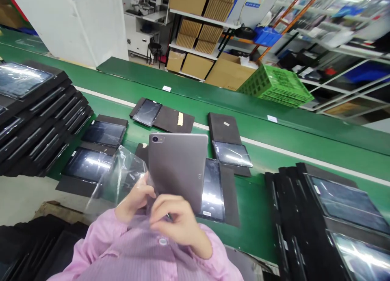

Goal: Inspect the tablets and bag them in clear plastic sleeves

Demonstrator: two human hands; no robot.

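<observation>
A grey tablet [179, 167] is raised before my chest, its back with the corner camera facing me. My left hand [137, 197] is closed on the tablet's lower left edge. A clear plastic film or bag [120, 177] hangs beside that hand, spreading out to the left. In front of the tablet's lower edge is my right hand [179, 220], thumb and fingers curled into a pinch; what they hold, if anything, I cannot make out. Behind the raised tablet, another tablet [213, 191] lies screen up on a dark foam sheet [231, 197].
Several tablets on foam lie along the green bench [252, 208]. High stacks of foam trays with tablets stand at the left [45, 122] and right [292, 216]. A green crate [277, 86] sits beyond the bench's raised back edge, near shelves of cardboard boxes [196, 65].
</observation>
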